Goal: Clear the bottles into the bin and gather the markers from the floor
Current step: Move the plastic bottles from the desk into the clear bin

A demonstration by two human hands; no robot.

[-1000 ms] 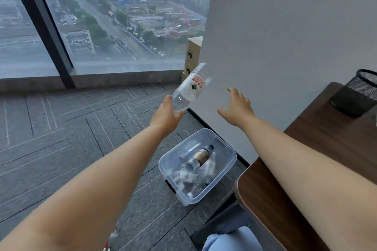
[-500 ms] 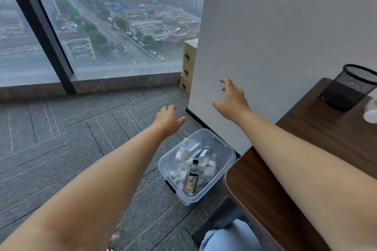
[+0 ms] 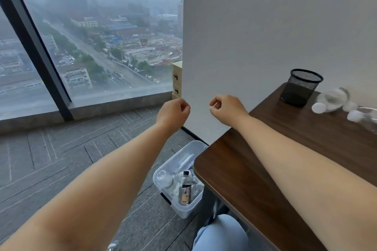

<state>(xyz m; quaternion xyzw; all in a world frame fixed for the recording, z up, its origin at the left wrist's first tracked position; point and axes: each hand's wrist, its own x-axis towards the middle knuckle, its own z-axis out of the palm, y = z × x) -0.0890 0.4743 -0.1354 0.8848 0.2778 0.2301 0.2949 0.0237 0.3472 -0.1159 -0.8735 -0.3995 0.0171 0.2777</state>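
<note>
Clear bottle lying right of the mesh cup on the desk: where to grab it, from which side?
Grip the bottle round its mid-barrel, behind the white cap, with the right hand from above. It lies on its side, barrel exposed on top; the mesh cup and a second bottle flank it, likely crowding a sideways approach.

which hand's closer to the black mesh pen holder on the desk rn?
Right. The right hand is in the air near the desk's left edge, left of the mesh pen holder. The left hand is farther left, over the carpet.
</note>
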